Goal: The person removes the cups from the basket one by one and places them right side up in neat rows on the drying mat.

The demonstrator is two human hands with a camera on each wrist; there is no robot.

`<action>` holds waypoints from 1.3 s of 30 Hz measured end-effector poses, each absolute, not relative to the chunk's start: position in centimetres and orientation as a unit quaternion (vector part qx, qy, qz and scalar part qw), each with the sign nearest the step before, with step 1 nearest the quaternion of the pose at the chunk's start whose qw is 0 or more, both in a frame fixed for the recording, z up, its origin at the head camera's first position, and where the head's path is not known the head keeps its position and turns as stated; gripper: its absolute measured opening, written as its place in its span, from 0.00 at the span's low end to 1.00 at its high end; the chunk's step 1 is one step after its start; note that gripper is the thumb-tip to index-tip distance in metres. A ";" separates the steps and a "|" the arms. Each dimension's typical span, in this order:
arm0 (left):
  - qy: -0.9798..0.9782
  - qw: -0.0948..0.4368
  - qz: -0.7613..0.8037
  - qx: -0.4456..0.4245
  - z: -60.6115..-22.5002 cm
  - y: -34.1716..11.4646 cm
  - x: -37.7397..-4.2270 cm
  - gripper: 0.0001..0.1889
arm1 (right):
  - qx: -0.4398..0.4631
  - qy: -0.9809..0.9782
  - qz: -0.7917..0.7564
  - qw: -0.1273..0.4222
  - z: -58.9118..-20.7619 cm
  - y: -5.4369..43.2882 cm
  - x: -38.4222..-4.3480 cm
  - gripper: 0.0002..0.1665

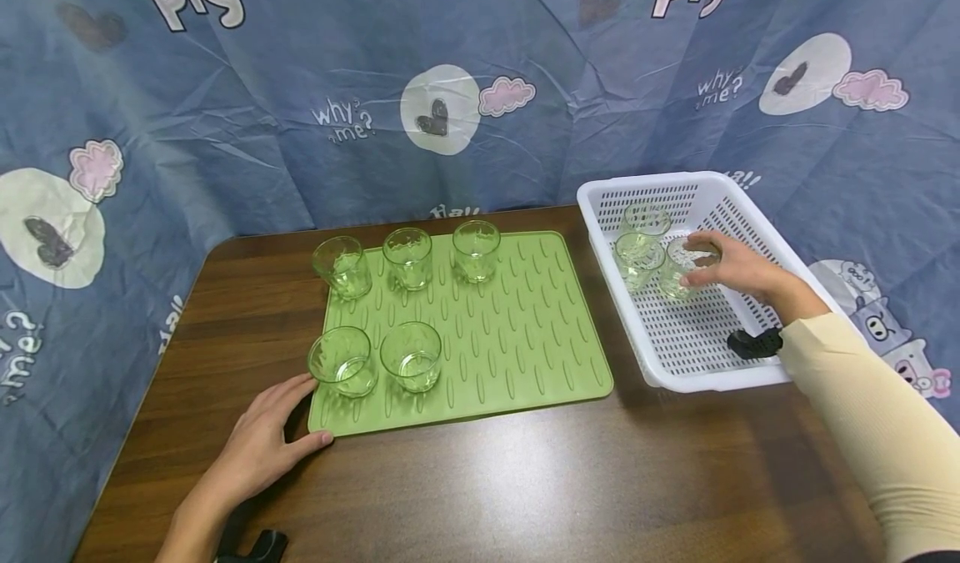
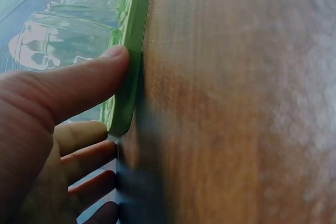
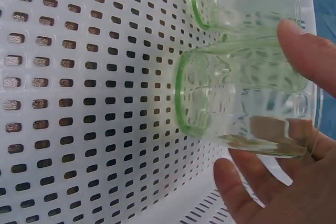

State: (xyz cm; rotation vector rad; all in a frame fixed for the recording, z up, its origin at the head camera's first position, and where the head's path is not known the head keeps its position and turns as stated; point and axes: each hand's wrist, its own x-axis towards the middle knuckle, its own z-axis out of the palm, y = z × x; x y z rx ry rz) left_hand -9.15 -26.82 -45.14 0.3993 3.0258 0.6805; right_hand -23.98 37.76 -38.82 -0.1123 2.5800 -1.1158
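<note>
My right hand reaches into a white perforated basket and grips a clear, green-tinted drinking glass near its rim, thumb on one side and fingers on the other. Two more glasses, a nearer one and a farther one, stand beside it in the basket. On the table my left hand lies at the near left corner of a green drying mat, its thumb touching the mat edge. The closest glass stands just beyond those fingers.
Along the mat's back edge stand a left glass, a middle glass and a right glass. Another glass is in the front row. Behind the brown wooden table hangs a blue printed cloth.
</note>
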 end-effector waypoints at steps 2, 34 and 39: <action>0.967 0.007 0.219 0.127 -45.1 -26.8 -9.1 0.42 | -0.038 0.906 -0.391 0.156 -38.7 37.6 -23.9 0.54; 0.967 0.003 0.217 0.133 -45.2 -26.9 -9.2 0.41 | 0.037 0.928 -0.369 -0.026 -35.2 36.8 -23.2 0.59; 0.967 0.002 0.215 0.133 -45.1 -26.9 -9.2 0.41 | 0.028 0.930 -0.365 -0.042 -33.7 36.0 -22.9 0.59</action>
